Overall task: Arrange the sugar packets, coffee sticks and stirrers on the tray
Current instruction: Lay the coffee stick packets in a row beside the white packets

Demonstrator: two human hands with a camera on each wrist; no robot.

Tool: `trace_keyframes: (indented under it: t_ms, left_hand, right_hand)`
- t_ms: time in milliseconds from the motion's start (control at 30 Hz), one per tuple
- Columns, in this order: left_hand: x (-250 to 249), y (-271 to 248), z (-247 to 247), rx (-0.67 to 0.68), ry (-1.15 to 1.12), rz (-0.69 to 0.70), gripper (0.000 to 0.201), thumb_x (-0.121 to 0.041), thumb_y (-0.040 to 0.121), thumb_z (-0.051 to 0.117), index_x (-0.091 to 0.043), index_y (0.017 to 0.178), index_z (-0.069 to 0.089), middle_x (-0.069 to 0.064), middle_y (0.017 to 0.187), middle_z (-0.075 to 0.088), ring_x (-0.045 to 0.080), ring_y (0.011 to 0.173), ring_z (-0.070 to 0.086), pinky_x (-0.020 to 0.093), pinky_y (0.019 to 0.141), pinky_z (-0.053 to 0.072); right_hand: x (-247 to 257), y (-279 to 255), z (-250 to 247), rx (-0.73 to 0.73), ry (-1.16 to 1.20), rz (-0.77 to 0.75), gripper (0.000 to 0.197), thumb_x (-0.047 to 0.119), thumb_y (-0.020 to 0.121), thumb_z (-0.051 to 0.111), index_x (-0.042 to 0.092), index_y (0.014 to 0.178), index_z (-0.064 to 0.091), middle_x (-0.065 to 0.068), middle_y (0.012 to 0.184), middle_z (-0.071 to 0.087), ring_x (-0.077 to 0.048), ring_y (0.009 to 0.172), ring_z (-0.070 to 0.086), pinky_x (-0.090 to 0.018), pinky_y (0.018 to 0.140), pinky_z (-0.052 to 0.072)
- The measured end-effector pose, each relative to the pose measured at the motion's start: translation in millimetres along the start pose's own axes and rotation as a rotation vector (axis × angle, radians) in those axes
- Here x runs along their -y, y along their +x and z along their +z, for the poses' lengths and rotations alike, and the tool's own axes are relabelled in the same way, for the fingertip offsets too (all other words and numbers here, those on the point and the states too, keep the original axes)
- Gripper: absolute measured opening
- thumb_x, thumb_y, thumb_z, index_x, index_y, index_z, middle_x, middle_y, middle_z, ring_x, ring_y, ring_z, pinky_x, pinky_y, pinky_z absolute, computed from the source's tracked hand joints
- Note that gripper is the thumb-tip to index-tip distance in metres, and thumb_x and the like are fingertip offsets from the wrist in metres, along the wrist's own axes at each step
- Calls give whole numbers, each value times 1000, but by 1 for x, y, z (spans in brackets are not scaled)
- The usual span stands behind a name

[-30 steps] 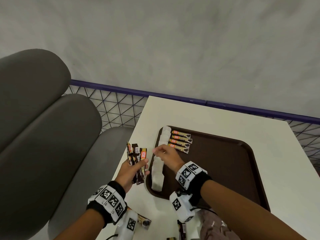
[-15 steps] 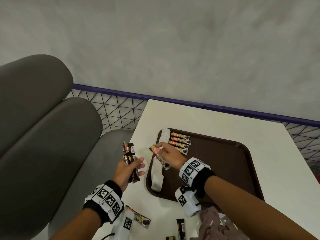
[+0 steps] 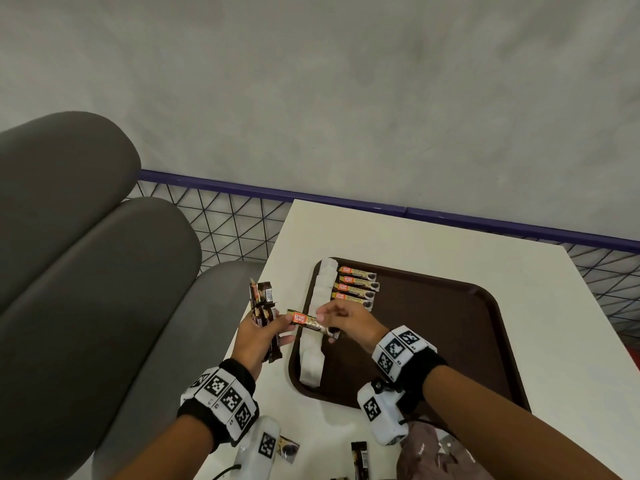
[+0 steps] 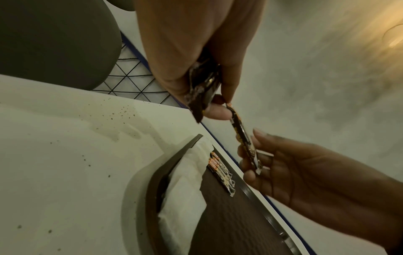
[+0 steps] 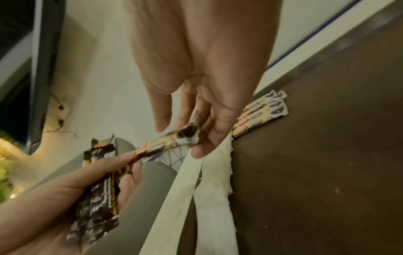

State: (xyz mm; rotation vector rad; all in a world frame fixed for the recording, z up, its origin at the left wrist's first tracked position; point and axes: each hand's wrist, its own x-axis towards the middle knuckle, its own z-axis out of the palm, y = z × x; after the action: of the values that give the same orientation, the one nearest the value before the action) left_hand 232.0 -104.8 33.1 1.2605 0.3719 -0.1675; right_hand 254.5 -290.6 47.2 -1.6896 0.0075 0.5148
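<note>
Four coffee sticks already sit in a neat row on the tray, just past the right hand. That hand pinches one end of a fifth stick, while the left hand grips a dark bundle of sticks and its fingertips pinch the other end, like a feeder. A white paper strip lies under the right hand along the tray's edge, so I'd guess rows get built beside it.

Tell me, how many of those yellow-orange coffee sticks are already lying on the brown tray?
4. They lie side by side in a row at the far left of the tray, beside the white packets. A fifth is held between both hands. None looks hidden.
</note>
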Motion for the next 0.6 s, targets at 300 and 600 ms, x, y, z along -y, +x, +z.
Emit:
trace_keyframes:
  t_ms: [300, 600]
  left_hand:
    - [5, 2, 13, 34, -82, -50, 20, -1, 82, 66, -6, 92, 50, 19, 94, 60, 25, 80, 68, 32, 64, 60]
    - [8, 5, -5, -42, -44, -125, 15, -6, 84, 65, -7, 98, 61, 10, 96, 59, 22, 93, 57, 31, 60, 60]
  right_hand:
    - [-26, -11, -26, -237, 293, 92, 10, -1, 85, 59, 6, 84, 66, -7, 77, 62, -10, 61, 52, -19, 55, 48]
    - [-50, 9, -74, -605, -49, 201, 12, 8, 83, 64, 3, 91, 71, 2, 76, 63, -9, 71, 54, -17, 60, 37]
